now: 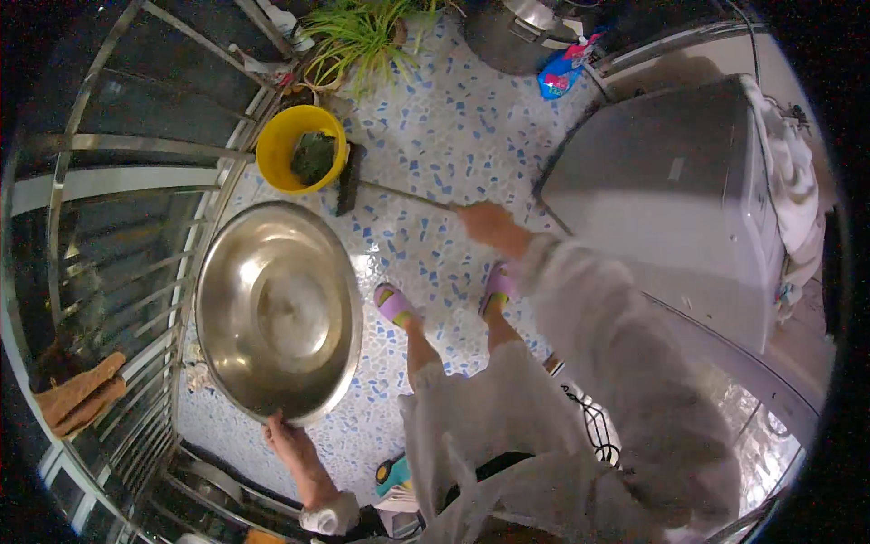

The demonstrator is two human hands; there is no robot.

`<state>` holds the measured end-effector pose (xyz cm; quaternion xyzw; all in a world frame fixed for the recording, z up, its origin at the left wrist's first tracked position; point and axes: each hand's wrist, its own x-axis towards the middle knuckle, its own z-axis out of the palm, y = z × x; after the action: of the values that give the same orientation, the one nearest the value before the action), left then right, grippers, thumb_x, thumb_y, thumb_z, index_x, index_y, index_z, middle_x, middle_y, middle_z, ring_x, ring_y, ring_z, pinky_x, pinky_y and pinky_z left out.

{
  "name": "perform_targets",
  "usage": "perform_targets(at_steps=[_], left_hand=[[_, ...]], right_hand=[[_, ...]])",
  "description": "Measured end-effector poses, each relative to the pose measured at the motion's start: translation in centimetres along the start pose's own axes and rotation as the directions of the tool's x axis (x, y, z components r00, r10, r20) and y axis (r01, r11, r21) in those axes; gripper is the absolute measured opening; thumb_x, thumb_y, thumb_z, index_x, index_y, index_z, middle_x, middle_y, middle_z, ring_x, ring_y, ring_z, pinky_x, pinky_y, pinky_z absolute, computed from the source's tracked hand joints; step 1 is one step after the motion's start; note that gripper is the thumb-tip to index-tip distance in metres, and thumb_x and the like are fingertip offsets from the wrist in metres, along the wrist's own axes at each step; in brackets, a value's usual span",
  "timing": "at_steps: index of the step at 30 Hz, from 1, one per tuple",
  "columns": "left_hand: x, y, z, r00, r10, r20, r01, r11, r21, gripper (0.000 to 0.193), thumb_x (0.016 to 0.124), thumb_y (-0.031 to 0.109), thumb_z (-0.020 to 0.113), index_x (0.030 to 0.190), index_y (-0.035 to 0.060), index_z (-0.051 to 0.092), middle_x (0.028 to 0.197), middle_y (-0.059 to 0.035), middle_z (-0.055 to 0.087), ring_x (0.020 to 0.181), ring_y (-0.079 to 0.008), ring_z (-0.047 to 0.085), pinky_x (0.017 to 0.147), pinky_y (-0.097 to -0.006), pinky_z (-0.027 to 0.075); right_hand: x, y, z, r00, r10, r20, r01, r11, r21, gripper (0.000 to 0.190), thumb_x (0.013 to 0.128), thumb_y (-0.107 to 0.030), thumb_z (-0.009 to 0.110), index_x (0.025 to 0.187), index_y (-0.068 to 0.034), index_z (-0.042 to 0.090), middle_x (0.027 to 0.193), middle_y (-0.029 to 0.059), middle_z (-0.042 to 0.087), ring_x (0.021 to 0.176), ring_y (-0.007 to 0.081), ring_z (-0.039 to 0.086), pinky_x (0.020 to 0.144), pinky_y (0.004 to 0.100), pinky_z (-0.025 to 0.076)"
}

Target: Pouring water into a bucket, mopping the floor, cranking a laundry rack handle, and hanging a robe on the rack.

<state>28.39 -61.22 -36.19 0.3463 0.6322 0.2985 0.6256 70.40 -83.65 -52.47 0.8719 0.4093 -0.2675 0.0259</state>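
Observation:
My left hand (291, 442) grips the near rim of a large stainless steel basin (299, 309). The basin looks empty and a little wet at its bottom; whether it touches the floor I cannot tell. Out in front, my right hand (491, 223) is closed around a thin stick handle (408, 195). This handle runs left to a dark, narrow head (349, 180), which looks like a broom or floor brush. The head lies against the side of a yellow bucket (272, 146). Inside the bucket sits a dark green mass (314, 158) that I cannot identify.
A metal railing (146, 144) lines the left side, with an orange-brown cloth (85, 398) over it. A white appliance (666, 204) stands at right. Far ahead are a spider plant (363, 37) and a blue-and-pink packet (564, 76). Mosaic-patterned floor (448, 149) lies between.

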Motion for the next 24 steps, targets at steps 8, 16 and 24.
perform_targets(at_steps=[8,16,24], left_hand=[[-0.3,-0.3,-4.2,0.981,0.100,-0.168,-0.086,0.992,0.093,0.007,0.077,0.005,0.057,0.081,0.0034,0.052,0.087,-0.0072,0.055,0.083,-0.0185,0.052,0.075,-0.0328,0.045],[-0.2,-0.2,-2.7,0.989,0.066,-0.129,-0.058,0.996,0.064,0.017,0.075,0.009,0.058,0.090,0.0012,0.055,0.092,-0.0073,0.056,0.084,-0.0163,0.050,0.072,-0.0289,0.043],[0.1,-1.4,-1.1,0.995,-0.021,-0.093,0.022,1.000,0.018,0.017,0.072,0.009,0.060,0.087,0.0043,0.055,0.090,-0.0065,0.057,0.080,-0.0152,0.053,0.071,-0.0271,0.043]], right_hand=[[1.5,6.4,-2.5,0.943,0.242,0.227,-0.264,0.962,0.069,0.029,0.090,-0.025,0.036,0.115,-0.020,0.051,0.076,0.0087,0.062,0.061,0.0238,0.061,0.052,0.0346,0.049],[-5.3,26.4,-3.3,0.952,0.255,-0.169,-0.295,0.911,-0.288,0.025,0.084,-0.025,0.046,0.101,-0.011,0.057,0.092,0.0109,0.062,0.078,0.0288,0.060,0.067,0.0392,0.048],[-9.4,32.5,-5.9,0.932,0.362,-0.021,-0.339,0.848,-0.407,0.023,0.084,-0.019,0.043,0.097,-0.008,0.058,0.092,0.0152,0.061,0.086,0.0334,0.059,0.072,0.0437,0.047]])
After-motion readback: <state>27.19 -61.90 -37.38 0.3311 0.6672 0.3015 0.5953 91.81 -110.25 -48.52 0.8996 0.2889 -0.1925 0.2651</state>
